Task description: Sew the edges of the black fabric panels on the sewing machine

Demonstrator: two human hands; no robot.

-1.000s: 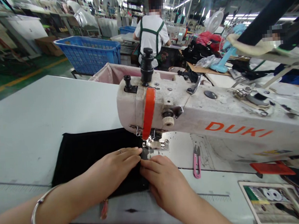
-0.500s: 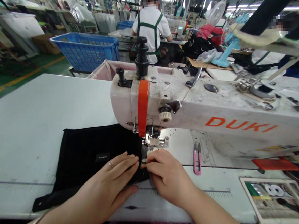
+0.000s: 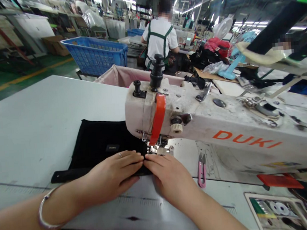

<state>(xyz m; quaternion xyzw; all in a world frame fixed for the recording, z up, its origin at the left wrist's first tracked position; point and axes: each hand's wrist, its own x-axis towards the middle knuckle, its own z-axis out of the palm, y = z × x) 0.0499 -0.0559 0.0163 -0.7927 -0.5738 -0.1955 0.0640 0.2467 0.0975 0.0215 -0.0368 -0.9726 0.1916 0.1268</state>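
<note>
A black fabric piece (image 3: 99,136) with a small label (image 3: 112,147) lies on the table, its right edge at the presser foot (image 3: 160,150) of the sewing machine (image 3: 179,109). A black strap (image 3: 68,175) sticks out at its lower left. My left hand (image 3: 118,171) rests flat on the fabric's near part, fingers stretched toward the foot. Just in front of the foot, my right hand (image 3: 165,170) presses on the fabric's right edge, fingers extended and its fingertips almost touching those of my left hand.
Pink thread snips (image 3: 201,171) lie right of my right hand. A tray (image 3: 275,209) with bobbins sits at the lower right. Behind the machine are a pink cloth bin (image 3: 116,75), a blue basket (image 3: 96,56) and a person (image 3: 161,37) in a white shirt.
The fabric and strap have moved away from me, toward the machine. My right hand's curled fingers have straightened out onto the fabric edge. The camera view has shifted slightly.
</note>
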